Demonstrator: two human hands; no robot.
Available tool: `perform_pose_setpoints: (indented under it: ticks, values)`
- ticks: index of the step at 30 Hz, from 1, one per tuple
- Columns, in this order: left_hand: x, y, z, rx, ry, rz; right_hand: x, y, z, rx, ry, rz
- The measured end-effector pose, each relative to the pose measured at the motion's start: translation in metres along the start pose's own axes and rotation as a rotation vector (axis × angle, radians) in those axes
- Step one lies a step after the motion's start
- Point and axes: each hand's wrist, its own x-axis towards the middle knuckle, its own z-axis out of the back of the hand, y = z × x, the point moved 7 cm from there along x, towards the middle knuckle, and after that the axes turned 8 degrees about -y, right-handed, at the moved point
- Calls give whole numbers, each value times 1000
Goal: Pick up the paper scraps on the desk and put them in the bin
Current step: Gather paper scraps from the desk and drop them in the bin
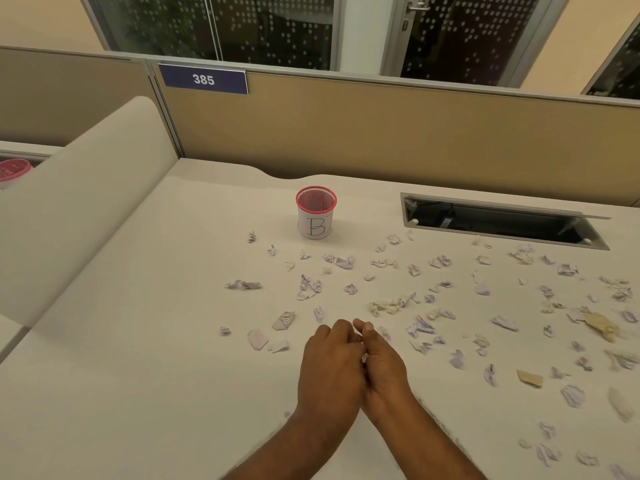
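A small red mesh bin (316, 212) with a white label marked "B" stands upright at the back middle of the white desk (138, 375). Several crumpled paper scraps (310, 287) lie scattered across the desk from the middle to the right edge. My left hand (330, 368) and my right hand (381, 365) are pressed side by side low on the desk, in front of the bin, fingers curled. A sliver of white paper shows between the two palms. What else the hands enclose is hidden.
A rectangular cable opening (498, 221) with a raised flap sits at the back right of the desk. A tan partition (381, 133) with a blue "385" sign (203, 79) bounds the back. A curved white divider (86, 202) rises on the left; another red bin (14, 171) stands beyond it.
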Motion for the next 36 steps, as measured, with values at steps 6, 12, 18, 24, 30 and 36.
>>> perform_pose_setpoints:
  ticks: [6,12,18,24,30,36]
  values:
    - [3,-3,2,-84,111,-78,6,14,25,-62,-246,107]
    - [1,27,22,-43,-72,-132,7,39,23,-97,-285,155]
    - [19,111,67,248,-336,-90,2,45,18,-88,-259,154]
    - [37,214,117,345,-381,72,2,39,15,-100,-269,107]
    - [50,271,111,543,-106,104,12,46,-11,-196,-269,136]
    - [51,288,100,541,-29,47,34,76,-65,-326,-181,226]
